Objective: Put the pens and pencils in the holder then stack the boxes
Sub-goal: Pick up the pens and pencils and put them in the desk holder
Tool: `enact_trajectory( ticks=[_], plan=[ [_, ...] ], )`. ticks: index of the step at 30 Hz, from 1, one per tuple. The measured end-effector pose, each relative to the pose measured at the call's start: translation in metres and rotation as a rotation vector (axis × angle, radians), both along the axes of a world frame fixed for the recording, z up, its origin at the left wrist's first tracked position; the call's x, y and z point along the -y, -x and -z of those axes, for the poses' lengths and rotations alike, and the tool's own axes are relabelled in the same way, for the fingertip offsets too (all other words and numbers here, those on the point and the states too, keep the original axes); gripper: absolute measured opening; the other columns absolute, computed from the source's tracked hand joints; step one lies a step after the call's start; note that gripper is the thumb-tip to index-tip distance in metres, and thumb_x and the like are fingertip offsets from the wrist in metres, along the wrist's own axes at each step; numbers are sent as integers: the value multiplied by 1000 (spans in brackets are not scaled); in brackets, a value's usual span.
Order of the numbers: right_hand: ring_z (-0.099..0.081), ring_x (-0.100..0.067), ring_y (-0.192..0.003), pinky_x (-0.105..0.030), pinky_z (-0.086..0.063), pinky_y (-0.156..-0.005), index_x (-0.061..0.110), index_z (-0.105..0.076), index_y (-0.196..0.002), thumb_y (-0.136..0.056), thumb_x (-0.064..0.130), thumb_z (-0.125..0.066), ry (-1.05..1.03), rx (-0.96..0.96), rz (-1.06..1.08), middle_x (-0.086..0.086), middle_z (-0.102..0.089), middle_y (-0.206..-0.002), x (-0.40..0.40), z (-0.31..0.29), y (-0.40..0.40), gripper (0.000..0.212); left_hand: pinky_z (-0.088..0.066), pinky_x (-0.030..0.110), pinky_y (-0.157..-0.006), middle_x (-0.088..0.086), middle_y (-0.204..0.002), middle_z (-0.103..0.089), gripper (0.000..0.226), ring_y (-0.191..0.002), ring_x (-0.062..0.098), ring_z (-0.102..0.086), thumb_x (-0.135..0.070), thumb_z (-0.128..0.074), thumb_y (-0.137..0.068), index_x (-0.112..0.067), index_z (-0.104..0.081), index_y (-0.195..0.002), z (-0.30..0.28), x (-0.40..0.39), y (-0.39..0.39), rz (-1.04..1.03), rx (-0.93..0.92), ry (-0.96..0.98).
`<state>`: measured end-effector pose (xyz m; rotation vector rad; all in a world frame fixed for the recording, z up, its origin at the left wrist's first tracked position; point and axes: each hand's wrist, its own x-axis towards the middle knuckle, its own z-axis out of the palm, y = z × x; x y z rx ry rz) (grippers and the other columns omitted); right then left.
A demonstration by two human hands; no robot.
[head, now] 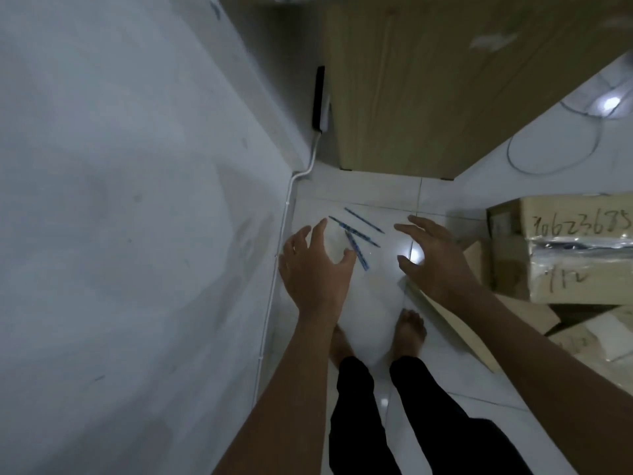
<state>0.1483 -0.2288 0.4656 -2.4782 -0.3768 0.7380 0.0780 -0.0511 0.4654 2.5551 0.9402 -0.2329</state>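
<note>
So the blue pens (356,234) are lying loose on the white tile floor (359,303), three of them as far as I can tell, up near the far edge where the floor meets the wooden cabinet (428,97). Their long axes run diagonally, far-left down to near-right, and two cross each other. Both my grips are spread wide, holding nothing. My left hand (313,265) hovers just left of the pens, right hand (435,258) further off, so left is the nearer one. Cardboard boxes (565,255) sit along the right edge. Can't spot the holder anywhere.
</note>
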Motion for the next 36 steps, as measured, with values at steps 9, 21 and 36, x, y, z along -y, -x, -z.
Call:
enact_trajectory(
  ticks=[9,21,36],
  plan=[
    [-34,-20,-139,-29,-26,-112,20,-47,-140,-87,22,-67,42,1,96,-4,-41,-149,-16,200,-22,57,-41,45,-107,-4,-153,-42,82,-141,23,-34,-66,-64,-78,-36,-36,-149,212,2,-6,2,-229,152],
    [-44,-31,-129,-37,-36,-106,14,-51,-138,-80,25,-74,153,-26,-11,-14,-49,-140,-32,443,-64,64,-47,30,-76,-4,-109,-72,46,-102,22,-68,-61,-68,-79,-30,-69,-113,447,6,-26,-9,-208,62],
    [-52,-35,-104,-36,-42,-81,10,-58,-122,-71,25,-83,157,96,-24,-18,-56,-115,-65,512,-63,59,-45,23,-60,1,-80,-75,39,-77,19,-71,-56,-75,-78,-17,-78,-85,511,-7,-35,-54,-80,246]
  ],
)
